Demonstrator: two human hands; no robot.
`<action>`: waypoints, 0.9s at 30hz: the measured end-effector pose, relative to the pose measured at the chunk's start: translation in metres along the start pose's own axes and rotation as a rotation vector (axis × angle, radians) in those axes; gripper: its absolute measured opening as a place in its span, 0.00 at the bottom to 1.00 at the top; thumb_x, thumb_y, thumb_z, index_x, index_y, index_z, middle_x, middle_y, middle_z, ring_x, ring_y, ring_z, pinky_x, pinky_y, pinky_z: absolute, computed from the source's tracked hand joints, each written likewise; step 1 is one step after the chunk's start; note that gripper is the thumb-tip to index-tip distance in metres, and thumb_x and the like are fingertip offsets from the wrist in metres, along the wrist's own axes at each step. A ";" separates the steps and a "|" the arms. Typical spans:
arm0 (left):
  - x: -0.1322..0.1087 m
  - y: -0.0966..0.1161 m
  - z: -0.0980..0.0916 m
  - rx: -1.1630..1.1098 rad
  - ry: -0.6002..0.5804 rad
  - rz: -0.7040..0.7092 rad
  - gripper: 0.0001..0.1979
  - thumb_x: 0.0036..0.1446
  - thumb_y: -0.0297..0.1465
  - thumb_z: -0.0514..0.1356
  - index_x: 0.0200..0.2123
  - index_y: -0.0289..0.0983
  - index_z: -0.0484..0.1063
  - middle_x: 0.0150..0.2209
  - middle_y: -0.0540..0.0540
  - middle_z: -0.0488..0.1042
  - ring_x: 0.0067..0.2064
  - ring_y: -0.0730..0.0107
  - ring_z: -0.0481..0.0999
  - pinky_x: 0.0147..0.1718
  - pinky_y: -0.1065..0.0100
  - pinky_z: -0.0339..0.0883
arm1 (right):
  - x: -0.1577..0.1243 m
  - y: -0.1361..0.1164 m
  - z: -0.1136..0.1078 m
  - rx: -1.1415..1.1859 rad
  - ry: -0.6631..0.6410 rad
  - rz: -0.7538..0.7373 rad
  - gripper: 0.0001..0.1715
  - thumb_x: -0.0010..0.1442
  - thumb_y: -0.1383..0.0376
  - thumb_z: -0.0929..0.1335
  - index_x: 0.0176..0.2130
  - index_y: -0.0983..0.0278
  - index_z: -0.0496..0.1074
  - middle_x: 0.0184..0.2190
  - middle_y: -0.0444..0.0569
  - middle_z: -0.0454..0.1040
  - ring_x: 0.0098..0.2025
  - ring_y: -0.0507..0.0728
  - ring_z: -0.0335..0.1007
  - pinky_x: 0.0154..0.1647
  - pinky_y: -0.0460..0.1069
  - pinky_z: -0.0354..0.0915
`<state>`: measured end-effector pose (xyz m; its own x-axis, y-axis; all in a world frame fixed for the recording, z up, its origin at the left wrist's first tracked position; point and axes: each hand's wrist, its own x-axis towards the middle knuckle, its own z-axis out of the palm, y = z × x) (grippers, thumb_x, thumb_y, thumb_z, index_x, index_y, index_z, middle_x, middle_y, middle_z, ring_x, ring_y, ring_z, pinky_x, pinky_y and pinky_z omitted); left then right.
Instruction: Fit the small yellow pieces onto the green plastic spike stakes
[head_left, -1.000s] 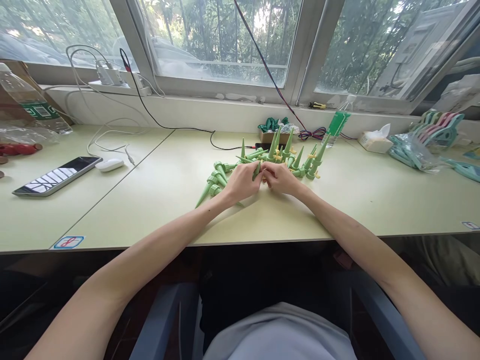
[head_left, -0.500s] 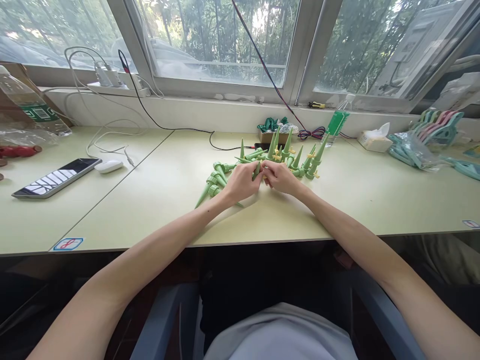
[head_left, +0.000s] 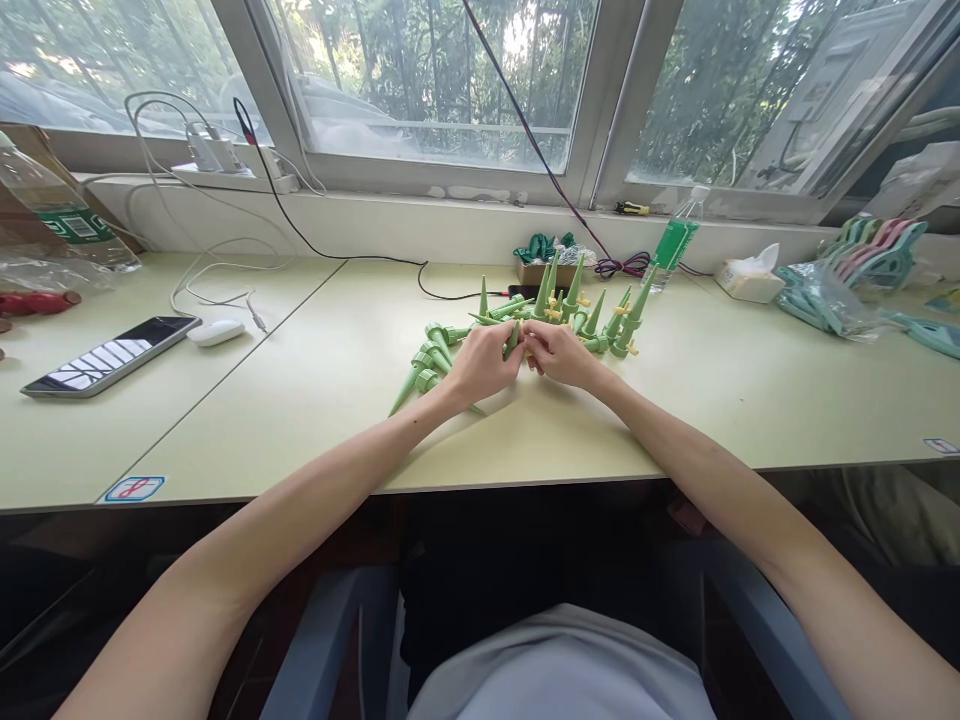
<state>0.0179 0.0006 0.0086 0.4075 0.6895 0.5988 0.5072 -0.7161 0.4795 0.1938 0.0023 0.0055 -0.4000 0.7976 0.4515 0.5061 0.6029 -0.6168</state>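
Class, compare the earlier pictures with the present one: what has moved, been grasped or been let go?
Nothing has visibly moved beyond a slight drift of the whole view, and nothing was visibly grasped or let go. The left hand still holds a green spike, the right hand close against it. The phone and tissue box stayed put.
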 end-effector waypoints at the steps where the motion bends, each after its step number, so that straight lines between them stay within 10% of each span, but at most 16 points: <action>1: 0.000 0.000 0.000 -0.001 -0.002 -0.001 0.10 0.60 0.31 0.57 0.26 0.38 0.64 0.21 0.51 0.66 0.22 0.73 0.61 0.24 0.67 0.55 | 0.000 0.000 0.000 0.000 -0.001 0.001 0.10 0.65 0.64 0.59 0.30 0.60 0.61 0.19 0.41 0.68 0.22 0.52 0.63 0.29 0.47 0.59; 27: -0.001 0.003 0.002 -0.012 -0.028 0.051 0.12 0.59 0.29 0.57 0.24 0.38 0.59 0.20 0.52 0.65 0.22 0.74 0.59 0.25 0.69 0.53 | -0.001 0.002 -0.001 -0.012 -0.024 0.012 0.09 0.62 0.67 0.58 0.29 0.59 0.58 0.15 0.38 0.65 0.20 0.52 0.62 0.28 0.48 0.59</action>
<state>0.0205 -0.0023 0.0083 0.4540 0.6548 0.6043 0.4765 -0.7515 0.4563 0.1962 0.0022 0.0049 -0.4122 0.8040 0.4285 0.5197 0.5938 -0.6143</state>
